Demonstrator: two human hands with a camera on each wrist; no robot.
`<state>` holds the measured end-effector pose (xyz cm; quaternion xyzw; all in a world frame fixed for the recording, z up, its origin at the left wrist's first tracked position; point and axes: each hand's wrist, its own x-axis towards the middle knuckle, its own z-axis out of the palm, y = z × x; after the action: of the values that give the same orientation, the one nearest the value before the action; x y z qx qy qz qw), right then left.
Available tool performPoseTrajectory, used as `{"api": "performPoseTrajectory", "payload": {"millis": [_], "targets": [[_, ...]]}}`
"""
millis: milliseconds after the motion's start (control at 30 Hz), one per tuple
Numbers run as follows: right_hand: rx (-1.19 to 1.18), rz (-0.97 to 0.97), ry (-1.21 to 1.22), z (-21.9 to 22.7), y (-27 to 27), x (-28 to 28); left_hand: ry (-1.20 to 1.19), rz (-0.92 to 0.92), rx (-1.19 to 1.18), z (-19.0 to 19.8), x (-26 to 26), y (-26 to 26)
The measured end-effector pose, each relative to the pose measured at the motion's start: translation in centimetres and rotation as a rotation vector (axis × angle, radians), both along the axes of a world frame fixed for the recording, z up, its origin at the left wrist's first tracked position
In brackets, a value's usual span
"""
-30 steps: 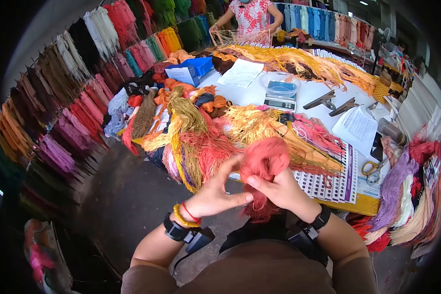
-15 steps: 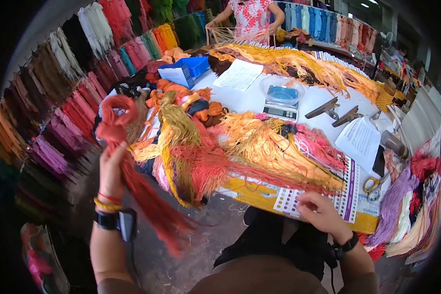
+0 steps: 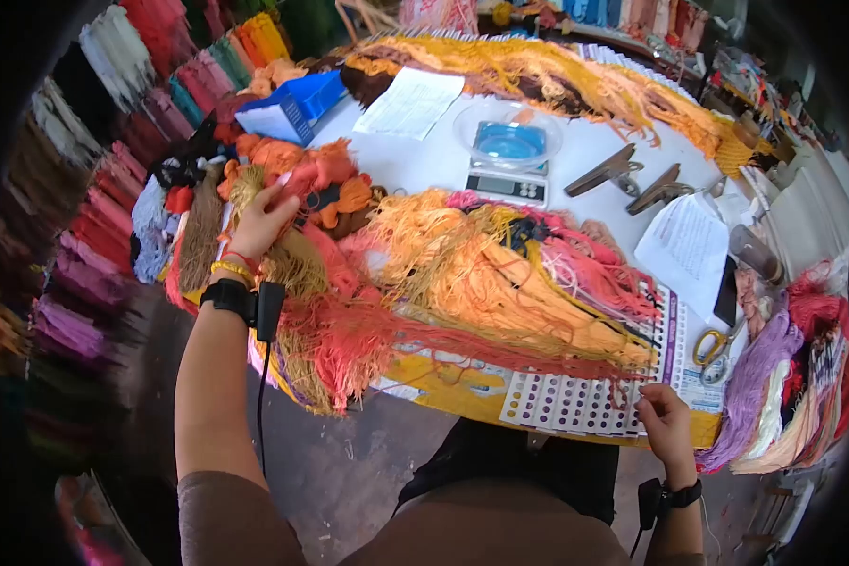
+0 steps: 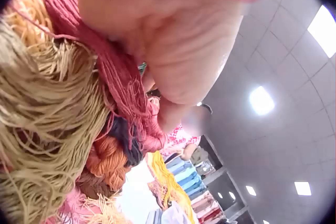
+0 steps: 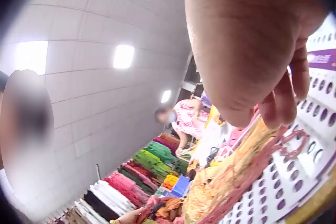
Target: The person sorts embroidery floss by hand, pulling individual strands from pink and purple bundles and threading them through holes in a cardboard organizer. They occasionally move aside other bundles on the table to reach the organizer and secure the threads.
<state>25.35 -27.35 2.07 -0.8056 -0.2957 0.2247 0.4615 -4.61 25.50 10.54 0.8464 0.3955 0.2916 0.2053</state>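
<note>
My left hand (image 3: 262, 226) is on the pile at the table's left, gripping a rose-red skein of thread (image 4: 118, 69). The skein's strands run below the palm in the left wrist view, and its bundled end shows past the fingers. Beneath and beside it lie an olive-tan hank (image 4: 47, 108) and knotted orange skeins (image 3: 349, 196). My right hand (image 3: 668, 424), fingers loosely bent and holding nothing, is at the front right edge of the table. It is close to a white card with rows of holes (image 3: 561, 401) and the ends of long red strands (image 3: 528, 358).
Peach-yellow hanks (image 3: 500, 283) spread across the table's middle. Behind them stand a scale (image 3: 506, 189) with a clear bowl, a blue box (image 3: 302, 99), two large clips (image 3: 602, 170) and papers (image 3: 684, 236). Scissors (image 3: 710, 349) lie at right. Another person (image 5: 189, 119) is across the table.
The left hand took the red skein from in front of the body, swung it left, and brought it onto the pile. The right hand let go of the skein and moved right along the table edge.
</note>
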Motion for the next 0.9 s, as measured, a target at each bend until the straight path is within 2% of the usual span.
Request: {"api": "performPoseTrajectory", "payload": {"millis": [67,167,200,267,300,333,367,400,433,500,600,633,700,733,833,900], "targets": [[-0.009,-0.005,0.057,-1.1,-0.4,0.4,-0.366,-0.014,-0.289,0.9,-1.0,-0.2],[0.000,-0.044,0.125,-1.9,0.9,0.4,-0.593,0.087,-0.389,2.9,-4.8,-2.5],[-0.049,-0.014,0.063,-2.3,1.2,0.6,-0.665,0.071,-0.450,2.9,-6.5,-3.5],[-0.113,-0.003,-0.057,-2.1,0.6,1.0,-0.773,-0.055,-0.643,1.7,-9.8,-5.8],[-0.120,0.005,-0.110,-2.0,1.0,1.0,-0.761,-0.044,-0.665,0.6,-11.2,-7.6],[-0.146,-0.005,-0.176,-2.2,0.9,0.9,-0.760,-0.188,-0.820,-1.5,-14.1,-7.8],[-0.027,0.027,-0.211,-2.2,1.1,0.9,-0.826,-0.113,-0.833,-2.8,-13.8,-10.4],[-0.071,0.011,-0.188,-1.3,1.1,0.6,-0.821,-0.115,-0.873,-3.2,-12.9,-13.2],[-0.105,0.027,-0.157,-0.5,0.9,0.6,-0.801,-0.038,-0.895,-5.2,-13.4,-14.4],[0.015,0.016,-0.101,-1.7,0.0,0.8,-0.758,0.026,-0.958,-5.1,-9.4,-19.7],[0.053,-0.048,-0.038,-1.3,-1.5,0.9,-0.770,0.057,-1.026,-7.3,-4.8,-23.5],[0.061,-0.088,-0.029,-1.3,-2.3,1.1,-0.723,-0.021,-1.035,-7.7,-3.3,-24.2],[0.075,-0.135,-0.029,-1.3,-4.0,1.7,-0.578,-0.038,-1.006,-7.7,0.0,-25.7],[0.081,-0.178,-0.063,-1.2,-5.1,2.1,-0.547,-0.126,-1.023,-7.8,1.4,-26.0],[0.113,-0.277,-0.118,-1.5,-8.6,4.2,-0.501,-0.166,-1.072,-8.7,5.3,-26.0],[0.253,-0.382,-0.066,-1.5,-11.1,6.1,-0.513,-0.117,-1.080,-9.3,7.4,-26.2]]}}
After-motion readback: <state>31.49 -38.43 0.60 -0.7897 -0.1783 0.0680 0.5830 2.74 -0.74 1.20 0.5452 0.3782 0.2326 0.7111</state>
